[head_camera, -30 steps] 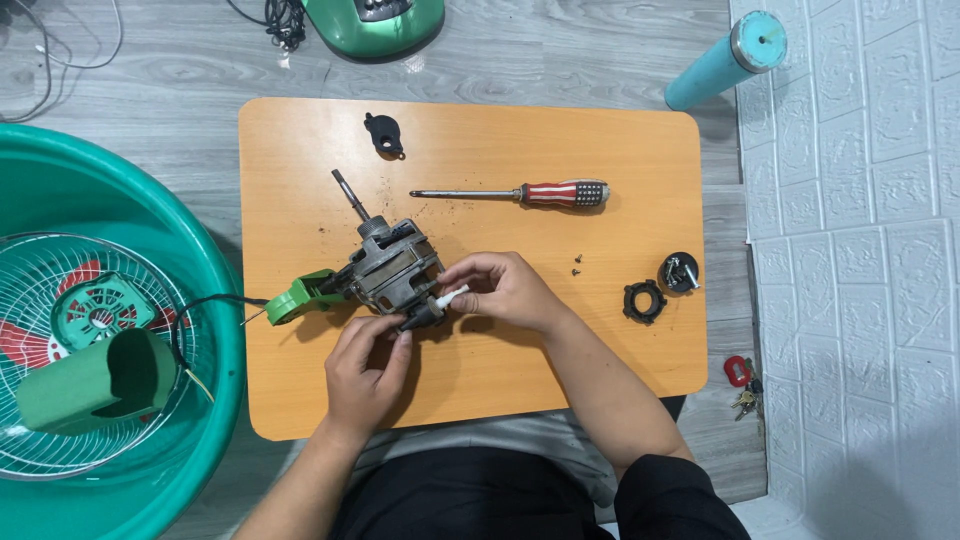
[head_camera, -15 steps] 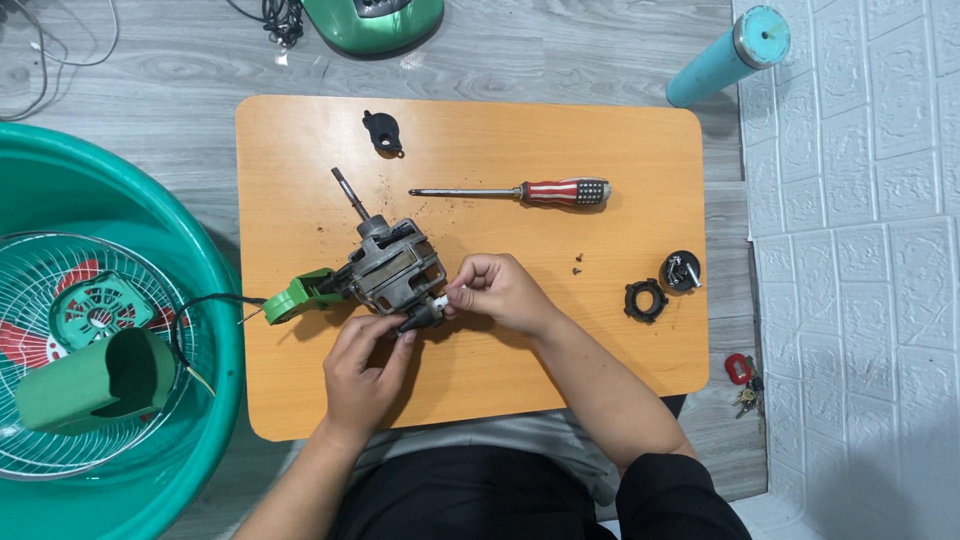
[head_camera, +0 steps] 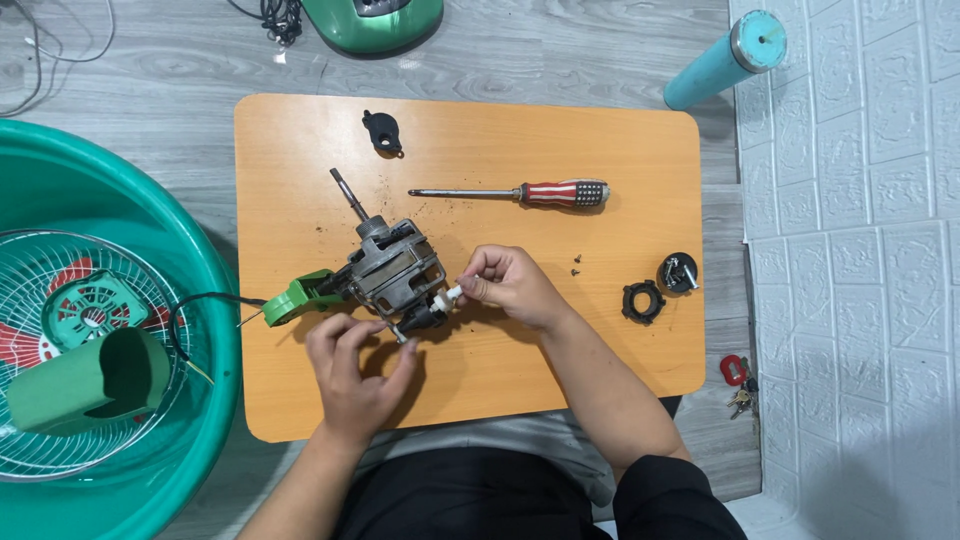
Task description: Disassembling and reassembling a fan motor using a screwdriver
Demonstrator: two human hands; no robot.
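- One big teal plastic basin [head_camera: 150, 230] at far left on the grey floor; inside it a wire fan grille [head_camera: 40, 300], a green fan housing cover [head_camera: 95, 385] lying on the grille, and a red-and-green fan part [head_camera: 85, 305] showing under the wires.
- Orange low table [head_camera: 600, 140], bearing the rest.
- Fan motor [head_camera: 392, 270] near table centre, shaft pointing up-left, green plastic piece [head_camera: 300, 297] at its left end, black cord running off into the basin.
- Left hand [head_camera: 355, 375] just below the motor, fingers curled, tips gripping its lower edge.
- Right hand [head_camera: 510, 285] at the motor's right side, thumb and forefinger pinched on a small white knob [head_camera: 452, 294].
- Red-striped screwdriver [head_camera: 520, 192] lies apart, above the hands.
- Black ring [head_camera: 643, 301] and black cap [head_camera: 680, 272] near the right edge; small black plate [head_camera: 383, 132] near the top edge.
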